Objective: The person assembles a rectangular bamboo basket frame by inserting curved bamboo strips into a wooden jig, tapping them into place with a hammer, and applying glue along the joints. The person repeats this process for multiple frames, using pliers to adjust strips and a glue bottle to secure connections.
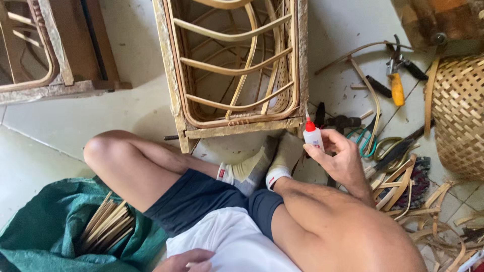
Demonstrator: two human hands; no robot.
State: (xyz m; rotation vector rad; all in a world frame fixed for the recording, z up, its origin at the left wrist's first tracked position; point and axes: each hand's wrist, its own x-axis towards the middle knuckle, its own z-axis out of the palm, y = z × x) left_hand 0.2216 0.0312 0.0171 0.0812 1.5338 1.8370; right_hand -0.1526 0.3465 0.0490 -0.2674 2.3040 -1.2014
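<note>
My right hand (pixel 339 157) holds a small white glue bottle (pixel 312 135) with a red nozzle, upright, its thin tip pointing at the lower right corner of a rattan frame (pixel 233 70) that stands on the floor in front of my crossed legs. My left hand (pixel 185 261) rests low against my white shirt at the bottom edge, only partly in view; I cannot tell if it holds anything. My feet in white socks press against the frame's bottom rail.
A green bag (pixel 45 231) of thin bamboo strips lies at the lower left. Pliers, a yellow-handled tool (pixel 397 88), scissors and rattan scraps are scattered to the right. A woven basket (pixel 460 113) stands at the right edge. Another wooden frame (pixel 50 55) sits upper left.
</note>
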